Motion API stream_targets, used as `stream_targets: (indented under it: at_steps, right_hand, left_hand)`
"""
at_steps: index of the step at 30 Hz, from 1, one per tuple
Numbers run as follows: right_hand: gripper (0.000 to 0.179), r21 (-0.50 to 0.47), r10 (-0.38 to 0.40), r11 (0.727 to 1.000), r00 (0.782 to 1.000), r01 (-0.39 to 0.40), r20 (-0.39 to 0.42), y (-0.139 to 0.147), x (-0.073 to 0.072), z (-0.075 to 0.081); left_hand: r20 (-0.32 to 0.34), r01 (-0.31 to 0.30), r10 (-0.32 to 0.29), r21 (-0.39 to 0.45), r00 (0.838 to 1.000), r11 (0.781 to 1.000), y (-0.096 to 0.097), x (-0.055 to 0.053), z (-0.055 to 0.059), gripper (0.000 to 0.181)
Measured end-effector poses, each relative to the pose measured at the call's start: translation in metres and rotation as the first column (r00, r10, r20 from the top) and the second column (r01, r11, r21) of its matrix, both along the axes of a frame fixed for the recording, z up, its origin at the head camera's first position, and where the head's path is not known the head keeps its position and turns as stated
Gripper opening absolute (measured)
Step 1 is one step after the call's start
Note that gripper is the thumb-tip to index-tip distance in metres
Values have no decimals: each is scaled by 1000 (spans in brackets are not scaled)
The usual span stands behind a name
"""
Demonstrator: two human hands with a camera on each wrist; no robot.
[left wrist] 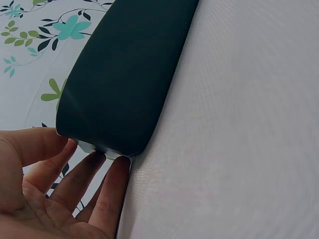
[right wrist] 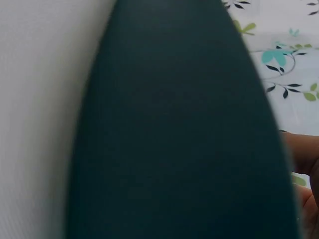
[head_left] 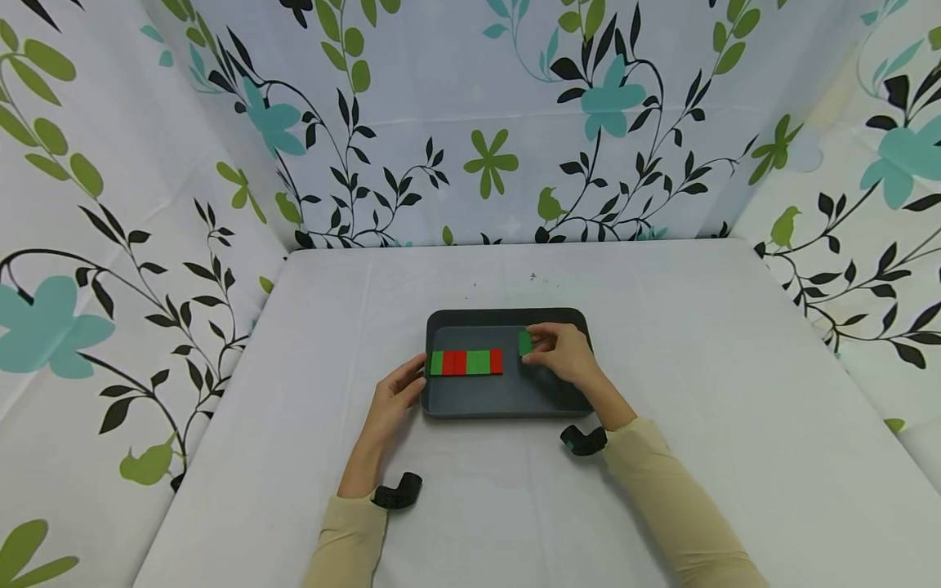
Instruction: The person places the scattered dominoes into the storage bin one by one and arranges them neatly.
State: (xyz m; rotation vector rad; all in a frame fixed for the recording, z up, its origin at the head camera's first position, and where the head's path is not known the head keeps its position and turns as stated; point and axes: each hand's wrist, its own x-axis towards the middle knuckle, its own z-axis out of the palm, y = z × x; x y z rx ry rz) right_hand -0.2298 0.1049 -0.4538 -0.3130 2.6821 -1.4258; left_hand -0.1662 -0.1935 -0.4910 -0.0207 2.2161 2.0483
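In the head view a dark grey tray (head_left: 470,402) lies on the table, with a row of red and green tiles (head_left: 466,363) edge to edge in its left half. From left the row begins with green and ends with red. My right hand (head_left: 564,351) pinches a green tile (head_left: 525,343) between thumb and fingers, over the tray to the right of the row. At the tray's left end, my left hand (head_left: 397,400) touches the outside; in the left wrist view its fingertips meet the tray's end wall (left wrist: 109,119). In the right wrist view the tray side (right wrist: 179,124) hides most of the right hand.
The white-covered table (head_left: 470,506) surrounds the tray. Patterned curtains (head_left: 412,122) with leaves and flowers stand behind and at both sides. Each wrist wears a black camera, one on the left (head_left: 399,492) and one on the right (head_left: 584,441).
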Motion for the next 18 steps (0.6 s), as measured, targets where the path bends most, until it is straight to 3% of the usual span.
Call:
stream_targets:
  at_steps: [18]
  right_hand:
    - [50,87,25,996,999,-27,29,-22,-5,-16]
  left_hand:
    - [-7,-4,4,14,1000,1000,-1,-1,-2,46]
